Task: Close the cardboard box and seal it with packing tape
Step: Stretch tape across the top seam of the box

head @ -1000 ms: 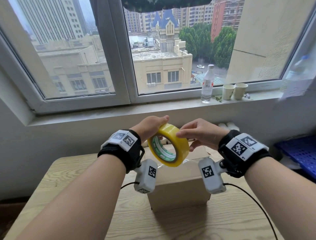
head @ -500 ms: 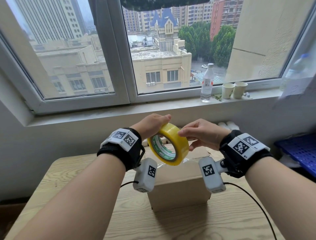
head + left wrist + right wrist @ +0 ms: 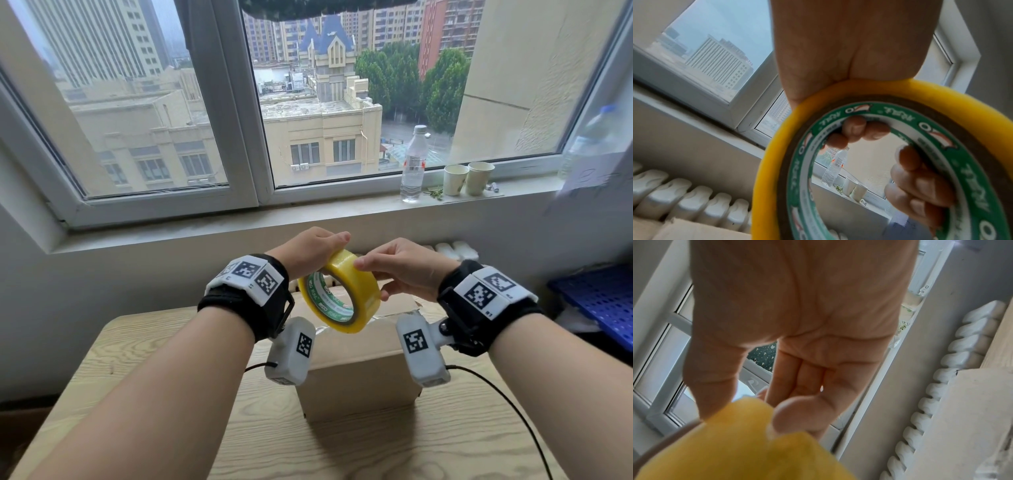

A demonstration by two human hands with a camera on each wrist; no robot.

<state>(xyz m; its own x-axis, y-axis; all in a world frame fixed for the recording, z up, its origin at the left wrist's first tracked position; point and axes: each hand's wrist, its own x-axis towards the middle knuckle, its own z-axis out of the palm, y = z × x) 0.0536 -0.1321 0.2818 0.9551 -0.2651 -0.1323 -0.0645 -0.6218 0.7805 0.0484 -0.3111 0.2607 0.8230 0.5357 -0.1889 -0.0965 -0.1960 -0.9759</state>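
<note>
A yellow packing tape roll with a green printed core is held upright in the air above the cardboard box. My left hand grips the roll from the top left, its fingertips curled inside the core. My right hand pinches the roll from the right: the thumb lies on the yellow outer face and the fingers reach behind into the core. The box stands on the wooden table below the hands; its top is mostly hidden by the hands and roll.
On the window sill at the back stand a water bottle and two paper cups. A white radiator runs behind the table. A blue crate sits to the right. Wrist camera cables trail over the table.
Almost nothing: both hands and the roll have risen very slightly and keep the same grip.
</note>
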